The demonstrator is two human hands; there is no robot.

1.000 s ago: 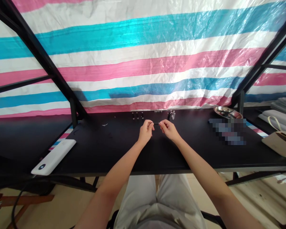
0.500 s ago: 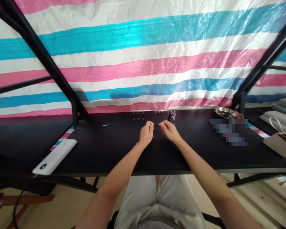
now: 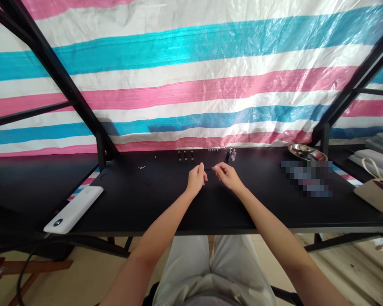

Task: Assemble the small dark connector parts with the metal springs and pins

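My left hand [image 3: 196,178] and my right hand [image 3: 228,175] are held close together above the black table [image 3: 166,199], near its far side. Both pinch the ends of a thin dark rod-like piece [image 3: 210,168] that spans the small gap between them. The fingers of each hand are curled and closed. Behind the hands, near the table's back edge, stand three small dark pieces [image 3: 185,155], a short row of small metal parts [image 3: 212,150] and a little cluster of metal and clear bits [image 3: 230,154].
A white power bank [image 3: 72,209] lies at the table's left front corner, with a cable below it. A metal dish [image 3: 304,150] sits at the right, a blurred patch beside it. Black frame posts rise at both sides before a striped tarp. A tan bag [image 3: 376,193] lies far right.
The hands have stayed almost in place; the view shifted slightly, and both hands keep their pinch on the thin piece.
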